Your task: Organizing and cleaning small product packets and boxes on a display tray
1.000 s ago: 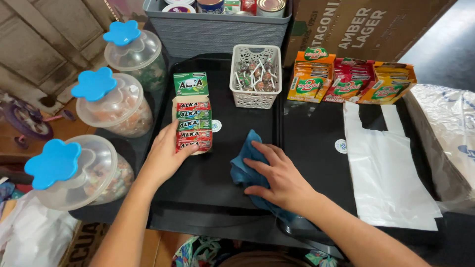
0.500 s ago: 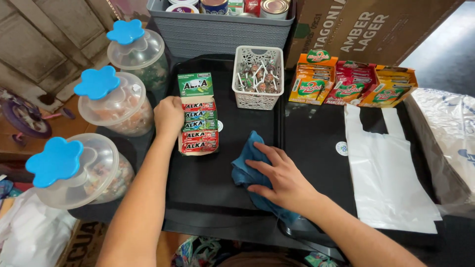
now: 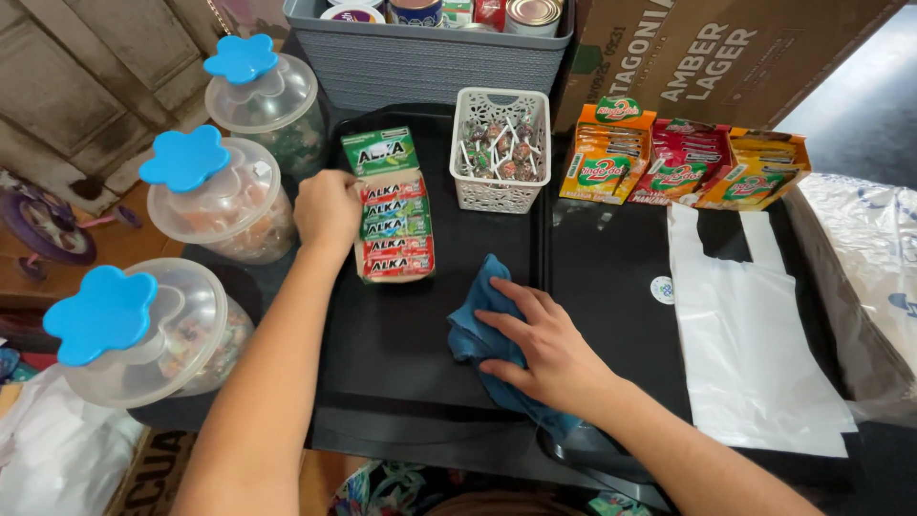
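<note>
On the black tray (image 3: 401, 382) in front of you, your right hand (image 3: 549, 349) lies flat on a blue cloth (image 3: 478, 325), fingers spread, pressing rather than gripping. Your left hand (image 3: 327, 208) has its grip curled against the left edge of the candy display box (image 3: 394, 218), which stands on the tray just left of a white lollipop basket (image 3: 501, 153). Three blue-lidded jars (image 3: 215, 196) stand beside your left arm.

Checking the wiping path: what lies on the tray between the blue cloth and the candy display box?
Nothing: in the head view, bare black tray separates the blue cloth from the candy display box.
</note>
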